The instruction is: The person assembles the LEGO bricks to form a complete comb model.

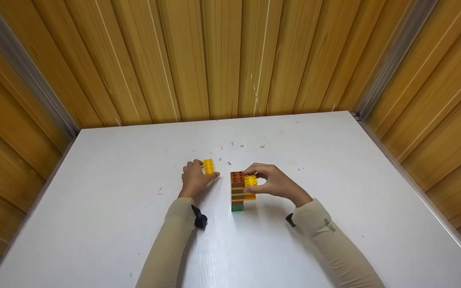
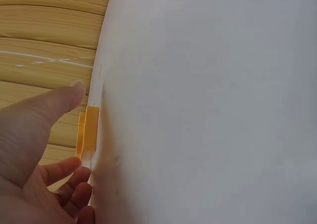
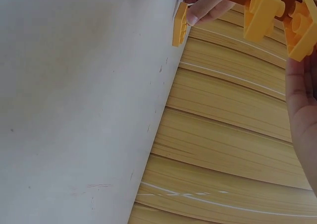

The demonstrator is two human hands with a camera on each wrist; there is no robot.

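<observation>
A brick tower stands on the table with a green brick (image 1: 237, 207) at its foot and a brown brick (image 1: 237, 177) on top; yellow layers alternate with brown between them. My right hand (image 1: 275, 182) pinches a yellow brick (image 1: 250, 181) against the tower's right side, thumb near and fingers far. Below it another yellow piece (image 3: 261, 13) juts out from the stack. Left of the tower, my left hand (image 1: 195, 176) spreads thumb and fingers around a second yellow brick (image 2: 90, 132). In the left wrist view the index fingertip is at its lower end, with the thumb tip slightly apart.
The white table (image 1: 94, 224) carries small dark scuffs beyond the hands. Wood-patterned panels (image 1: 222, 60) rise behind it and on both sides, with grey metal posts (image 1: 390, 60) at the corners. Dark straps (image 1: 199, 218) are at the wrists.
</observation>
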